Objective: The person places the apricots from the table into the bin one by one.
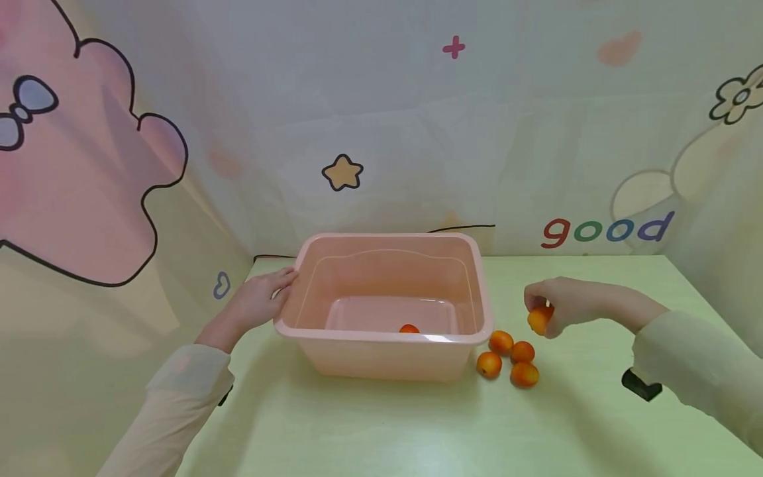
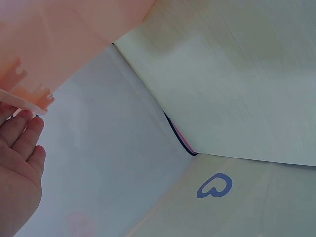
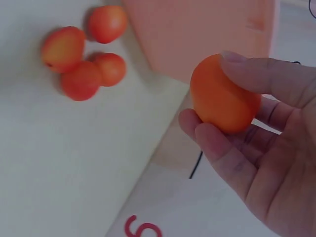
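Observation:
A pink plastic tub [image 1: 387,358] stands on the table, with one small orange-red fruit [image 1: 409,328] showing inside it. At its left side, my left hand [image 1: 262,298] holds the rim; in the left wrist view the fingers [image 2: 29,136] reach up to the rim's underside. My right hand [image 1: 569,306] pinches a smooth, rounded orange fruit [image 3: 224,94] between thumb and fingers, raised to the right of the tub. Several similar fruits [image 1: 524,375] lie in a close group by the tub's front right corner, below and left of this hand.
The pale green table [image 1: 381,430] runs back to a wall sheet [image 1: 393,132] printed with cartoon shapes and the word "good". Another printed sheet [image 1: 89,344] rises along the left side. A dark strap piece [image 1: 641,385] shows under the right sleeve.

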`<state>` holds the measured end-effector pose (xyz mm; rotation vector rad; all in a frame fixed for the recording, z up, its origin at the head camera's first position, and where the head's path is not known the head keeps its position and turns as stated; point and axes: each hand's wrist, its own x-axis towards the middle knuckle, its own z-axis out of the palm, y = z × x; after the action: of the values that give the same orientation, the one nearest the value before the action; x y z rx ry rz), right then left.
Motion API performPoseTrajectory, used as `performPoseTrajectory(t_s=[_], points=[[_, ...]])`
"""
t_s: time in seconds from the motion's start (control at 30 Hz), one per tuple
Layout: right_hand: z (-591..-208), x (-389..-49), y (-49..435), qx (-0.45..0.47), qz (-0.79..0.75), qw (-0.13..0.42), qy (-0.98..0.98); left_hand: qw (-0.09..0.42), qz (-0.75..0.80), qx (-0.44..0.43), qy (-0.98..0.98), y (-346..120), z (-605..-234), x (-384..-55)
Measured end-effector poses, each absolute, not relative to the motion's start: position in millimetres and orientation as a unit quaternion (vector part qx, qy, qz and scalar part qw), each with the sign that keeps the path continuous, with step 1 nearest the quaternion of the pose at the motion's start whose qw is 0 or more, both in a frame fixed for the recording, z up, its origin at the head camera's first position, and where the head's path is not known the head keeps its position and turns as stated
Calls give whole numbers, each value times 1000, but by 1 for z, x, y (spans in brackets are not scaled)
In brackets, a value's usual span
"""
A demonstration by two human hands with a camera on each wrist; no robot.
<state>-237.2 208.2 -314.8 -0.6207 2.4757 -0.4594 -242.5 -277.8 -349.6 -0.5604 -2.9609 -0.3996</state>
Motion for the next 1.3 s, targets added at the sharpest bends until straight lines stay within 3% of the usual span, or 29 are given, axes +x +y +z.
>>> performPoseTrajectory(t_s=[0.7,1.3], points=[[-259,-279,142,-306,-160,232,909,58,-127,-190,-972,-277,-346,-242],[-277,-315,65,-304,-145,261,905,58,-134,-181,-973,-279,-351,-242]])
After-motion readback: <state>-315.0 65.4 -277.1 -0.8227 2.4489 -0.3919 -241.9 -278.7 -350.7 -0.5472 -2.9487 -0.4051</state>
